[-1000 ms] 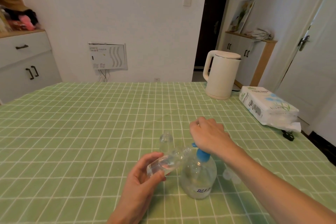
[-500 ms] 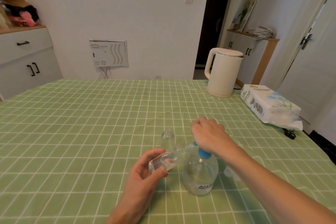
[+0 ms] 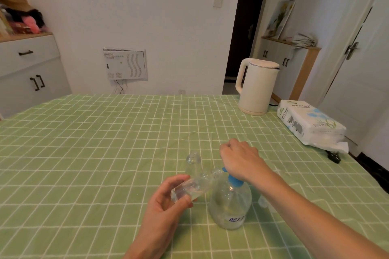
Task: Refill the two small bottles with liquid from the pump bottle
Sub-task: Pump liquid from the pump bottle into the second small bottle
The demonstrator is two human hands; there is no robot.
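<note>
Filling bottle no. 1: our left hand (image 3: 166, 202) grips the small bottle (image 3: 193, 185) tipped, mouth at the spout of the pump bottle (image 3: 230, 204). Our right hand (image 3: 240, 160) curls over its pump top. Next, we think: push slow, keep mouth lined up. 2nd small bottle (image 3: 193, 161) stands behind on the table (image 3: 105, 153).

Your left hand (image 3: 168, 203) grips a small bottle (image 3: 199, 184), tilted with its mouth at the blue spout of the pump bottle (image 3: 230, 206). Your right hand (image 3: 242, 161) curls over the pump head. A second small bottle (image 3: 193, 160) stands upright just beyond, on the desk (image 3: 94, 153). A kettle (image 3: 256, 88) and a tissue pack (image 3: 309, 124) sit at the far right.
</note>
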